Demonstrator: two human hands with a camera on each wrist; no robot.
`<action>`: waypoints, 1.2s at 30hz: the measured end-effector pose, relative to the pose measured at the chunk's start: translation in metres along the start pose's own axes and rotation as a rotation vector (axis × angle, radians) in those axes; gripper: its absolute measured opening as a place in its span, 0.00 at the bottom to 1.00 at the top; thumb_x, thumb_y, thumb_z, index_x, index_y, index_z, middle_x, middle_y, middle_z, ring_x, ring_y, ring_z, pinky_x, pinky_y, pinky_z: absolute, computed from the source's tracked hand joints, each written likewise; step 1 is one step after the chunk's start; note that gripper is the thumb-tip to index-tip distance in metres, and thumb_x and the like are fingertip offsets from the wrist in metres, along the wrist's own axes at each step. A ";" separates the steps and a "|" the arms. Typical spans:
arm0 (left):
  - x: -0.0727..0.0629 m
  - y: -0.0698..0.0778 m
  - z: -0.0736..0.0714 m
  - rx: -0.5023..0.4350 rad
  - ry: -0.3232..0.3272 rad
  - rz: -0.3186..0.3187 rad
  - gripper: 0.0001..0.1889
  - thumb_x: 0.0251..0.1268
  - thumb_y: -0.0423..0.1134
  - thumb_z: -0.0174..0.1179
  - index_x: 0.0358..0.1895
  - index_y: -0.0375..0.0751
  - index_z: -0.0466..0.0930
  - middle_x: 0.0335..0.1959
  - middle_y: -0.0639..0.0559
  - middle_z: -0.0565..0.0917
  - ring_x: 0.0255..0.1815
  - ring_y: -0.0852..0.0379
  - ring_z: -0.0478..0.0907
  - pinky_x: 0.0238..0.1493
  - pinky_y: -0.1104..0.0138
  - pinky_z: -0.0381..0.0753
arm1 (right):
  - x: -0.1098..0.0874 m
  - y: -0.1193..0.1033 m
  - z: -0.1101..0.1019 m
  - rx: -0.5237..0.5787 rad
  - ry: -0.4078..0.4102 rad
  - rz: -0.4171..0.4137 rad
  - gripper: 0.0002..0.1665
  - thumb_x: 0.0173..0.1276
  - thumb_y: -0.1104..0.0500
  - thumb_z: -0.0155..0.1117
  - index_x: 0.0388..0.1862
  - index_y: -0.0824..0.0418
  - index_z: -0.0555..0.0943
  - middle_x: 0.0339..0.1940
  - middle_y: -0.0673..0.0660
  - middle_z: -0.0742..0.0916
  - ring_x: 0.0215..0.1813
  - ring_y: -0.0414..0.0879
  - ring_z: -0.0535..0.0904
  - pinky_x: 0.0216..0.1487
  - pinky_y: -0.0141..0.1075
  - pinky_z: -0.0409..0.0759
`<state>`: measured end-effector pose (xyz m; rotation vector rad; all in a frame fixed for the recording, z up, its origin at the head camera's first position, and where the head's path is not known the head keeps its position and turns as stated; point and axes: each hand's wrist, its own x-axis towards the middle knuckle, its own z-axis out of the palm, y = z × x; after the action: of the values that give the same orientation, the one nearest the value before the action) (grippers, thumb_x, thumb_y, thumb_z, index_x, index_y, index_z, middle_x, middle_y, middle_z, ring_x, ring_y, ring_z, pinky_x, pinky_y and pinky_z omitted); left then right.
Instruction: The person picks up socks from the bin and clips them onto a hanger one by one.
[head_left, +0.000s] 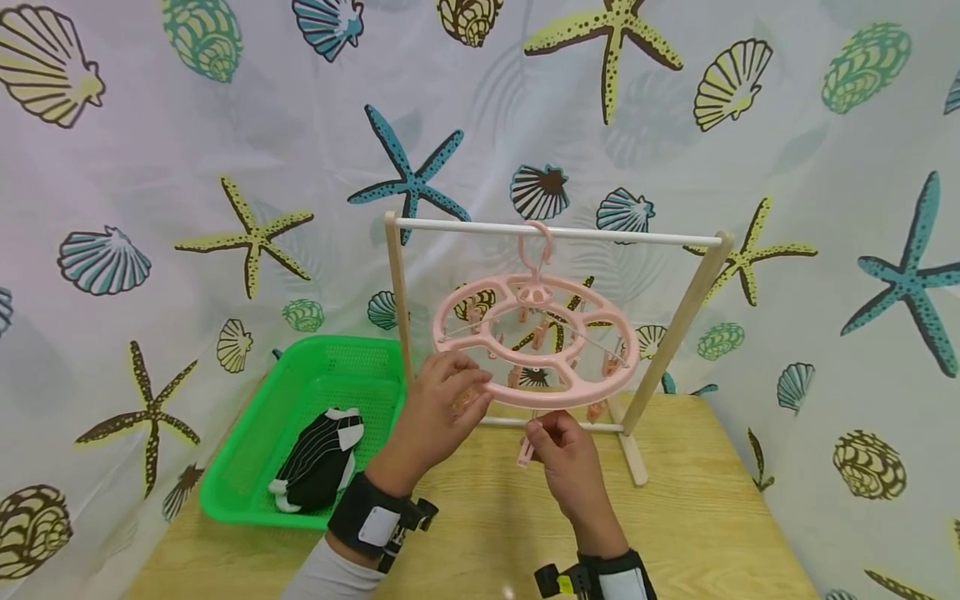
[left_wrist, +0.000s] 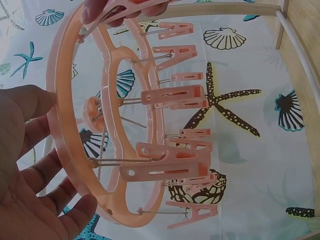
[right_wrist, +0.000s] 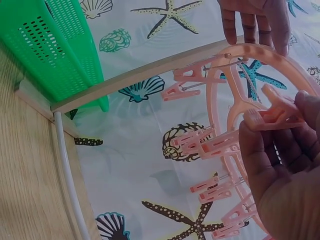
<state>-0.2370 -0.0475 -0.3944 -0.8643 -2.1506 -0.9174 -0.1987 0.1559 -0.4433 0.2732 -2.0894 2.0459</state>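
A round pink clip hanger (head_left: 573, 398) with several dangling clothespins (left_wrist: 172, 95) hangs by its hook (head_left: 534, 242) from a white rail (head_left: 630, 237). My left hand (head_left: 438, 408) holds the hanger's near left rim, fingers spread along it in the left wrist view. Below the near edge, my right hand (head_left: 566, 458) pinches a pink clothespin (right_wrist: 272, 112) between thumb and fingers. That clothespin's jaws hold nothing. Left of my hands, black-and-white striped socks (head_left: 318, 458) lie bunched in a green basket (head_left: 225, 492).
The rail belongs to a rack with wooden legs (head_left: 675, 333); its right foot (head_left: 633, 458) reaches forward on the wooden table (head_left: 697, 517). Behind it hangs a white curtain (head_left: 480, 100) printed with shells and starfish. The basket stands close to the rack's left leg (head_left: 399, 292).
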 end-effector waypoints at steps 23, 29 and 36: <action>-0.058 -0.151 -0.028 -0.247 -0.054 -1.012 0.22 0.78 0.43 0.47 0.65 0.31 0.70 0.62 0.32 0.72 0.60 0.36 0.71 0.56 0.46 0.71 | -0.002 0.001 -0.005 -0.006 -0.009 0.017 0.11 0.75 0.61 0.60 0.40 0.71 0.75 0.30 0.62 0.81 0.31 0.46 0.81 0.38 0.38 0.84; -0.099 -0.205 -0.037 0.144 -0.419 -0.926 0.28 0.77 0.47 0.46 0.61 0.19 0.71 0.55 0.24 0.76 0.53 0.29 0.75 0.52 0.43 0.74 | -0.004 0.000 -0.007 0.003 -0.007 0.037 0.12 0.75 0.61 0.60 0.40 0.71 0.74 0.31 0.62 0.81 0.31 0.46 0.81 0.38 0.37 0.84; -0.123 -0.222 -0.051 0.212 -0.757 -0.910 0.35 0.73 0.46 0.47 0.65 0.12 0.58 0.60 0.15 0.66 0.61 0.21 0.66 0.58 0.40 0.70 | -0.002 0.001 -0.003 -0.006 -0.023 0.049 0.11 0.74 0.61 0.61 0.40 0.70 0.74 0.31 0.62 0.81 0.32 0.46 0.81 0.39 0.38 0.84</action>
<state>-0.3199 -0.2457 -0.5387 -0.0460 -3.3416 -0.7821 -0.1971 0.1586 -0.4443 0.2481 -2.1357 2.0731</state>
